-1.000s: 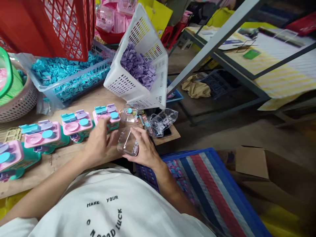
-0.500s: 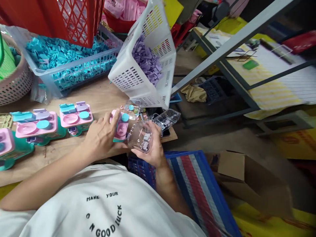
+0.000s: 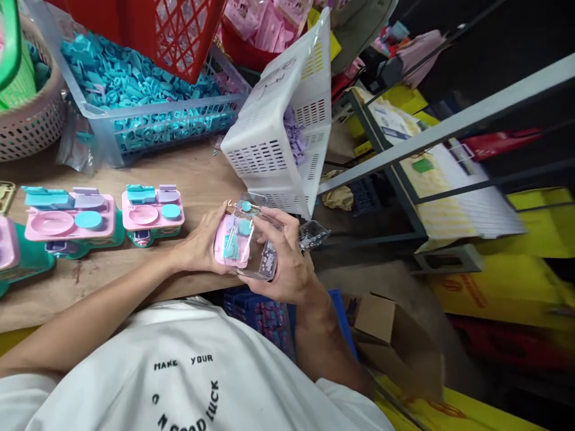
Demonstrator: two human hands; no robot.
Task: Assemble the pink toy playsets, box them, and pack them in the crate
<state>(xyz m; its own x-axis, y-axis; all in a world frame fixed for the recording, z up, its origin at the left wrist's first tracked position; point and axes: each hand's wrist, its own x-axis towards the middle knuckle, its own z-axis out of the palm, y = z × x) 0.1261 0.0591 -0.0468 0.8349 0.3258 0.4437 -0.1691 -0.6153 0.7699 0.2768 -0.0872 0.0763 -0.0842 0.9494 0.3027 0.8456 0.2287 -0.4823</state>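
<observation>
My left hand (image 3: 203, 244) is closed around the side of a small pink toy kitchen set (image 3: 232, 254) with turquoise and lilac pieces on its top. From the other side, my right hand (image 3: 290, 260) grips a clear plastic box (image 3: 268, 263) with a white printed pattern. The box's open end overlaps the toy; how far the toy sits inside it I cannot tell. Just behind the hands lie clear packets (image 3: 246, 205) with small parts, and another clear patterned piece (image 3: 314, 234) sticks out on the right. Several similar toys (image 3: 153, 215) stand in a row at left.
A translucent basket (image 3: 171, 123) of turquoise parts stands behind, with a red crate (image 3: 188, 42) above it. A tilted white basket (image 3: 265, 149) holds lilac pieces. A grey metal bar (image 3: 449, 123) slants across the right side. An open cardboard box (image 3: 375, 317) is below right.
The toy, apart from the clear box before, has turned and now overlaps its opening. My right hand has shifted its fingers over the box. The view has swung slightly right.
</observation>
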